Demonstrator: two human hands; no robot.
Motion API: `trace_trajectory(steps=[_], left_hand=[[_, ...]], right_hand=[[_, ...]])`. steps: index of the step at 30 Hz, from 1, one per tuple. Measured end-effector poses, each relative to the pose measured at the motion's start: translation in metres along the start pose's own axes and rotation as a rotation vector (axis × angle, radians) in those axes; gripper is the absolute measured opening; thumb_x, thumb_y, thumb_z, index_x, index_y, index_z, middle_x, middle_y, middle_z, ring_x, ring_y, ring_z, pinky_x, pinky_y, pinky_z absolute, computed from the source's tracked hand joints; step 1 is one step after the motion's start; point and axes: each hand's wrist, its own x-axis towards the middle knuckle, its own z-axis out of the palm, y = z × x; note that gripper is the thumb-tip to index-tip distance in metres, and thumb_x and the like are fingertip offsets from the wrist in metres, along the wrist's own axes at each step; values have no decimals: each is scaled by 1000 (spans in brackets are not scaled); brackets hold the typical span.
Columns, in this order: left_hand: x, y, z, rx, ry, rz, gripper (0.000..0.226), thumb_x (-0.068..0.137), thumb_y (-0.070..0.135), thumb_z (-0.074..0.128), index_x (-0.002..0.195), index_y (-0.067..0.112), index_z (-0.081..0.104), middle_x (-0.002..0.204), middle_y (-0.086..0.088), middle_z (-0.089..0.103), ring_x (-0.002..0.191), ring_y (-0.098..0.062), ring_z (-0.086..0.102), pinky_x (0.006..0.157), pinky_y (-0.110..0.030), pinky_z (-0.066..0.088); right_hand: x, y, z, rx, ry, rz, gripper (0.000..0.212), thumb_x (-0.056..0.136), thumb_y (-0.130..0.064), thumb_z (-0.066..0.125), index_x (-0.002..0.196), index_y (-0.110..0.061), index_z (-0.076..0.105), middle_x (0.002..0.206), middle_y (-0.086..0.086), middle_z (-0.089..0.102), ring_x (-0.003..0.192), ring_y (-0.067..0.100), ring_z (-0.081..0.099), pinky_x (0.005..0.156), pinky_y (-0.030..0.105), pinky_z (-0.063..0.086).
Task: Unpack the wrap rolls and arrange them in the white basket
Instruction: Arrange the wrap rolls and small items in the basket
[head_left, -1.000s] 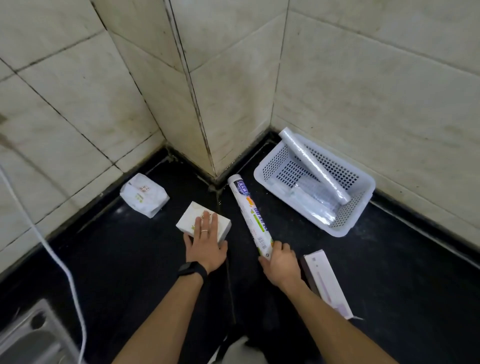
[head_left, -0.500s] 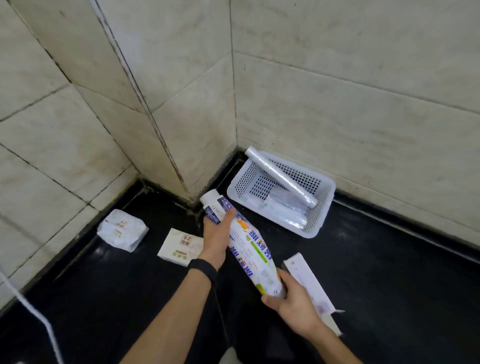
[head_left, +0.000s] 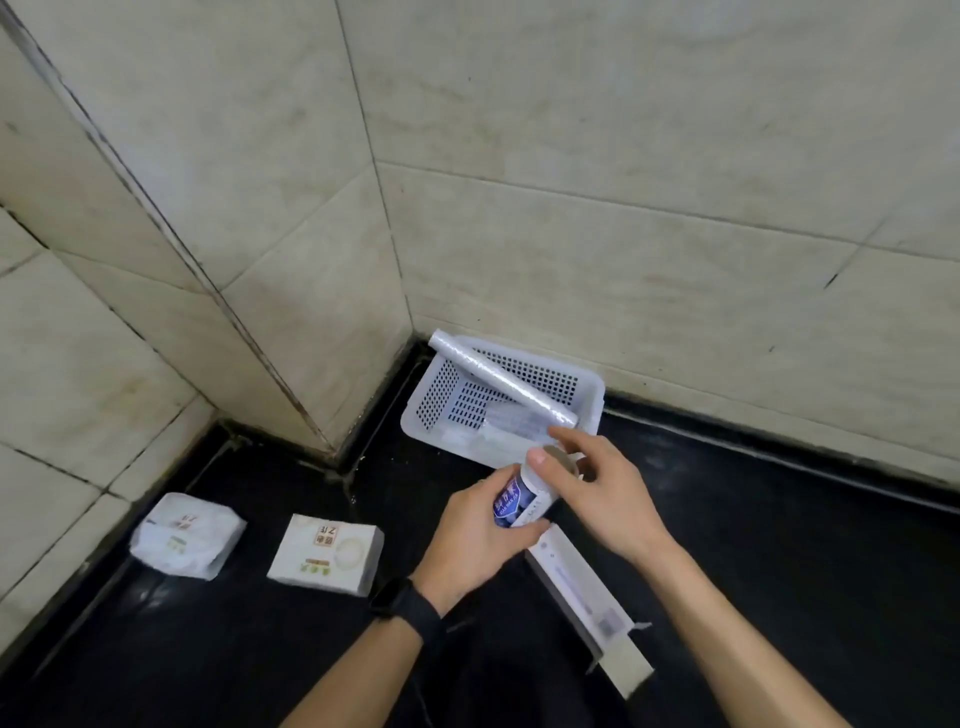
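Note:
A wrap roll in a blue and white printed wrapper (head_left: 519, 499) is held upright, end-on to the camera, just in front of the white basket (head_left: 589, 395). My left hand (head_left: 467, 540) is wrapped around its body. My right hand (head_left: 597, 488) has its thumb and fingers on the roll's top end. A bare clear wrap roll (head_left: 498, 379) lies slanted across the basket, one end resting on the far left rim. Clear plastic packaging lies on the basket's floor beneath it.
A long white opened box (head_left: 587, 597) lies on the black floor under my right forearm. A white paper packet (head_left: 327, 553) and a crumpled white packet (head_left: 184, 535) lie to the left. Tiled walls form a corner behind the basket.
Both hands lifted the printed roll off the floor and turned it upright. My left hand left the white packet and gripped the roll; my right hand moved from its lower end to its top.

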Motion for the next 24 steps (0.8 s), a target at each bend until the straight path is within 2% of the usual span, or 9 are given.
trace_trajectory(steps=[3,5,8,11,13,16,18,22,24], left_hand=[[-2,-4,6,71,-44,17,52,74,35,81,120,46,60,104,20,71,94,0,69,83,-26,58],[-5,-9,6,115,-48,22,52,73,38,80,120,47,60,103,20,70,93,1,68,83,-27,58],[-7,-14,8,171,-64,27,53,73,43,78,122,49,59,101,20,69,92,0,68,83,-27,57],[-7,-19,13,248,-85,13,57,72,47,74,124,55,52,101,21,67,92,2,66,80,-24,57],[-7,-28,14,337,-97,-38,56,73,46,70,124,52,48,99,17,64,88,0,64,78,-27,56],[-7,-46,11,470,-138,-122,51,76,42,68,121,45,44,97,12,59,82,-4,62,76,-33,55],[-4,-57,7,506,-181,-174,58,75,42,72,125,41,42,101,14,58,85,-4,61,77,-32,55],[7,-70,-2,479,-297,-252,100,59,56,81,144,40,31,117,14,58,104,-7,60,92,-33,52],[13,-71,-7,459,-330,-295,120,52,68,82,152,40,22,128,12,53,116,-7,55,100,-30,46]], right_hand=[[3,6,-2,-140,-2,-47,35,76,-76,59,89,-46,71,98,-21,65,92,-10,60,77,16,46],[-1,15,-3,-261,-19,-92,39,79,-80,53,85,-44,67,91,-22,64,89,-8,59,69,13,43],[-5,29,-6,-339,-25,-120,48,81,-80,51,68,-34,57,72,-15,62,69,1,57,56,17,42],[-3,36,-12,-362,21,-96,53,82,-74,50,67,-24,60,67,-6,62,65,7,57,55,22,45],[1,38,-27,-286,121,-45,52,81,-71,50,69,-23,65,68,-6,66,67,8,59,59,27,49],[9,48,-66,-179,344,46,45,80,-67,49,68,-27,66,65,-11,66,66,5,58,59,25,44],[14,61,-91,-138,482,139,42,81,-64,46,66,-30,65,65,-14,65,70,8,58,63,30,42],[18,99,-127,-13,712,325,47,82,-62,45,72,-22,69,77,-2,67,85,22,59,78,34,40],[16,116,-134,85,796,442,56,79,-63,44,73,-12,67,77,6,67,81,27,59,74,37,41]])
